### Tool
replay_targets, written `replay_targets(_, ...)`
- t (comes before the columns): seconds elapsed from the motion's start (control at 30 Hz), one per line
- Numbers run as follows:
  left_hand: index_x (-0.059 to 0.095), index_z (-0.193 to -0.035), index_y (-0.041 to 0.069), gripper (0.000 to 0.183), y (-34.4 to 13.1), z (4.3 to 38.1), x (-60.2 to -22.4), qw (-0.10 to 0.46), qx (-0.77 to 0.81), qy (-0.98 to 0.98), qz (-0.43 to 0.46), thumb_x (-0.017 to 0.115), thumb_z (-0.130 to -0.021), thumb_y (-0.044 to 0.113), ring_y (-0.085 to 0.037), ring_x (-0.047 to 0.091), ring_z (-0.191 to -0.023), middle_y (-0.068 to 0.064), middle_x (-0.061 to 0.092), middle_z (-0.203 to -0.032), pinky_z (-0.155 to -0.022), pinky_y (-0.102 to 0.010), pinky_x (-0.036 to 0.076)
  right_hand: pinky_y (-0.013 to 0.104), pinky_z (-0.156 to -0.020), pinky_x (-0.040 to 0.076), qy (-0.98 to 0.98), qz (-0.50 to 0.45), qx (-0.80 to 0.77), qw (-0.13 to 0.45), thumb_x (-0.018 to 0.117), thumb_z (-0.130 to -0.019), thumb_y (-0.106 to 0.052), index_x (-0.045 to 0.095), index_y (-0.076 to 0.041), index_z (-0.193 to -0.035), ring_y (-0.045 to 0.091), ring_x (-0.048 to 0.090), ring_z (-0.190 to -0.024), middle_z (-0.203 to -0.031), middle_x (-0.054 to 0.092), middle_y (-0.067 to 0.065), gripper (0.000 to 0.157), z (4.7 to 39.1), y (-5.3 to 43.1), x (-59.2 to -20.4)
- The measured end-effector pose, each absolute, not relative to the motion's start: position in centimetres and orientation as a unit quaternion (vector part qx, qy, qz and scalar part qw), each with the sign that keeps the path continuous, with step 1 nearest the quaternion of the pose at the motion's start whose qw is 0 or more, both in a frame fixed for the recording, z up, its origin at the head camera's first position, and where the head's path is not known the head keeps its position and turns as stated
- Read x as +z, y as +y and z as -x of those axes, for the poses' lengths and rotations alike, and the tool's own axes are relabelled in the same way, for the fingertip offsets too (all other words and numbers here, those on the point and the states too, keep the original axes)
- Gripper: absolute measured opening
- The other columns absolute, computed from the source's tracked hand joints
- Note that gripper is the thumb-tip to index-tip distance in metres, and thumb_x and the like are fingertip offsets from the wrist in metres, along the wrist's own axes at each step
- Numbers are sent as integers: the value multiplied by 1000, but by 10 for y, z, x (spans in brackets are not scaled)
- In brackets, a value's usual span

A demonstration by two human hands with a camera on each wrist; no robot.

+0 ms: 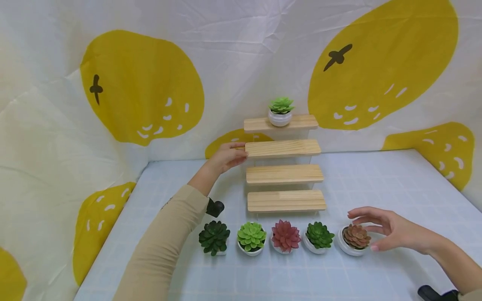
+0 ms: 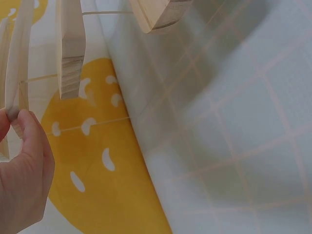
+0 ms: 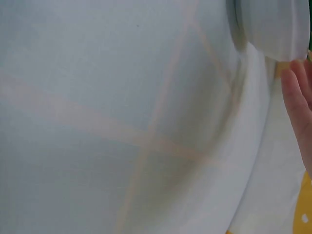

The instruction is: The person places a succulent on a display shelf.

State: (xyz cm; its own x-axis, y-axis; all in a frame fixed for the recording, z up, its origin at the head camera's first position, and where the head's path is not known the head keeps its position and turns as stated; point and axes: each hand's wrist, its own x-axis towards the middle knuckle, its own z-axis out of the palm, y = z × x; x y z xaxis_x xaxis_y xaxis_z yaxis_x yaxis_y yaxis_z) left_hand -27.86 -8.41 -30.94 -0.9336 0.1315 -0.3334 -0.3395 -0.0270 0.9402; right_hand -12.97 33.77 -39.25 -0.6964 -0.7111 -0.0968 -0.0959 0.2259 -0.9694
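Five small potted succulents stand in a row on the pale blue checked bench, all to the left of the right hand (image 1: 391, 232). That hand is spread, its fingers loosely curved about the nearest one, a brown-pink succulent in a round white pot (image 1: 354, 240); the fingertips lie just beside the pot, and I cannot tell if they touch it. Beyond it in the row stand a green succulent (image 1: 319, 237), a red one (image 1: 285, 236), a light green one (image 1: 251, 238) and a dark green one (image 1: 214, 237). The left hand (image 1: 226, 157) rests its fingers on the left end of the second step of a four-step pale wooden stand (image 1: 283, 173). Above that hand, on the top step, stands a light green succulent in a white pot (image 1: 280, 111).
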Motion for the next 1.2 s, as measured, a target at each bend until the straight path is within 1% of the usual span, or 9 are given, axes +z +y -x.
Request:
replay_targets(0.1,45,-135,-2,50,-85,280,-309,164,713,678,77,57,-87,-9,-23,54,-92,-21,50,-127,-98,-35,43,20,-89,44,737,280,-552,273,60,-83,9,31,7,-138,8,47,-117,-137,43,13,62,129,337,-397)
replay_targets(0.27,47,-135,-1,50,-86,282,-309,165,711,679,82,58,-87,-8,-23,55,-91,-20,50,-126,-97,-34,44,19,-89,44,743,292,-542,263,62,-81,8,35,6,-136,6,48,-115,-135,46,8,62,129,335,-402)
replay_targets(0.43,47,-134,0,49,-86,283,-309,163,705,686,80,58,-87,-7,-19,55,-85,-20,52,-125,-96,-33,45,17,-89,43,750,296,-532,260,64,-81,7,37,6,-135,4,48,-114,-133,49,4,60,131,333,-405)
replay_targets(0.53,47,-134,0,49,-86,283,-310,164,710,680,82,58,-87,-8,-20,55,-86,-19,52,-124,-97,-34,44,15,-89,42,751,297,-526,265,65,-82,5,39,6,-134,4,49,-113,-132,50,-1,58,131,332,-408)
replay_targets(0.63,47,-134,-1,49,-86,282,-311,165,715,674,80,57,-87,-8,-22,55,-90,-20,51,-124,-98,-35,43,15,-90,42,747,296,-529,274,65,-82,5,40,6,-133,5,50,-112,-130,51,-4,58,131,330,-410)
replay_targets(0.8,47,-134,-2,49,-86,279,-309,165,712,678,76,57,-87,-8,-19,55,-84,-19,52,-121,-98,-35,43,16,-88,43,744,291,-529,285,66,-82,4,39,6,-134,7,52,-110,-127,53,-6,58,130,329,-410)
replay_targets(1.07,47,-135,-1,50,-86,278,-307,167,712,677,81,57,-87,-9,-18,55,-83,-16,54,-115,-98,-35,43,15,-84,42,768,285,-503,276,69,-81,-1,41,2,-134,3,50,-110,-126,52,-11,59,129,327,-410)
replay_targets(1.2,47,-134,-1,50,-85,278,-308,166,714,675,81,57,-86,-9,-18,55,-82,-17,53,-118,-98,-35,43,14,-85,43,773,275,-502,273,70,-81,-4,42,0,-133,0,49,-110,-125,51,-13,59,128,326,-410)
